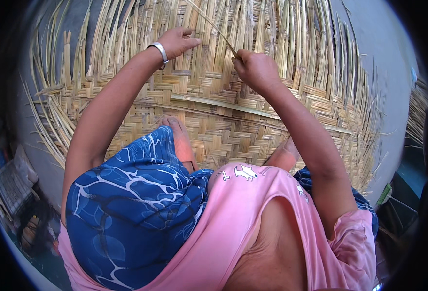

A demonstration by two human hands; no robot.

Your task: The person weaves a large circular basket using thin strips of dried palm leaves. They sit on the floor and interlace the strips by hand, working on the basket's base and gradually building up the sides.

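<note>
A broad mat of split cane or bamboo (223, 128) spreads over the floor in front of me, woven closely nearest my feet, with long loose strips fanning out at the far side. My right hand (257, 70) is closed around the lower end of a thin strip (214, 27), which slants up and left out of view. My left hand (176, 43), with a silver bangle on its wrist, is just over the loose strips to the left. Its thumb and a finger are apart, and nothing shows between them; its other fingers are partly hidden.
My bare feet (179, 140) rest on the near part of the mat. A flat, wider strip (218, 103) lies across the weave. Grey floor (390, 53) borders the mat. A bundle of thin stalks (417, 114) is at the far right, and assorted clutter (17, 189) stands at the left.
</note>
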